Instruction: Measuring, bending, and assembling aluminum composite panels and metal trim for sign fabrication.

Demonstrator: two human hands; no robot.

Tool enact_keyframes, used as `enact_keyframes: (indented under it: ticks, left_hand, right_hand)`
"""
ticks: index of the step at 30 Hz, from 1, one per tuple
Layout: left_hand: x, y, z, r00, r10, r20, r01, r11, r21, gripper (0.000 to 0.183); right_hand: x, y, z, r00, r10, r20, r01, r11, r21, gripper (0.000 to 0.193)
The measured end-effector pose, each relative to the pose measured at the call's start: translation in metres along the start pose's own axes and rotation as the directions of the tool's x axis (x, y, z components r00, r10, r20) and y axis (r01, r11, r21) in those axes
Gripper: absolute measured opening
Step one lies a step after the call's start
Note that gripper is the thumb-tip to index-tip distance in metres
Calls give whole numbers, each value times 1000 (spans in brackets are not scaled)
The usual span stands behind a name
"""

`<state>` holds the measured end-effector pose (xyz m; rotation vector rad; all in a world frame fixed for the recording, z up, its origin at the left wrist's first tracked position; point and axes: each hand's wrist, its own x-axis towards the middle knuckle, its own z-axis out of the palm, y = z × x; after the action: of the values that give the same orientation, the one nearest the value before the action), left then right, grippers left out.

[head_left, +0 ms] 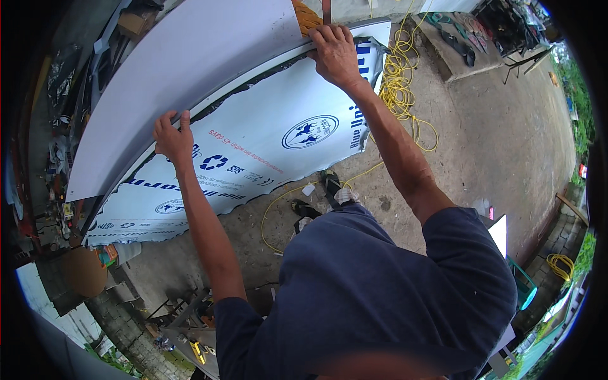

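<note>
A long panel (253, 120) covered in white film with blue and red print stands on its long side in front of me, its film ragged at the borders. My left hand (174, 137) grips its top edge toward the left, fingers hooked over and thumb along the rim. Farther right, my right hand (334, 57) is closed over the same edge near the panel's far end. Behind the panel rises a large plain pale sheet (183, 57). The undersides of my fingers are hidden by the edge.
Yellow cord (398, 82) lies heaped beside the panel's right end and trails past my feet (329, 187). A concrete step (453, 60) with sandals is at the upper right. Clutter (60, 145) lines the left wall; a workbench (196, 345) with tools stands at lower left.
</note>
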<state>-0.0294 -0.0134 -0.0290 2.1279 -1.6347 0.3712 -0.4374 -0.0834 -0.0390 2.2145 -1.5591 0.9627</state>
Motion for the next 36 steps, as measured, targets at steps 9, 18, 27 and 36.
enact_keyframes:
  ticks: [9, 18, 27, 36]
  left_hand:
    - [-3, 1, -3, 1000, -9, 1, 9, 1000, -16, 46]
    - [-5, 5, -6, 1000, -20, -2, 20, 1000, -1, 47]
    - [-4, 6, -6, 999, -41, 8, 41, 999, -3, 45]
    - [-1, 6, -2, 1000, -29, 5, 29, 999, -14, 45]
  right_hand:
    - [-2, -1, 1, 1000, -1, -8, 1, 999, -42, 45]
    - [-4, -1, 1, 1000, 3, -15, -3, 999, -42, 45]
    - [-3, -1, 3, 999, -6, -47, 3, 999, -49, 41]
    - [1, 1, 4, 999, -11, -40, 10, 999, -36, 40]
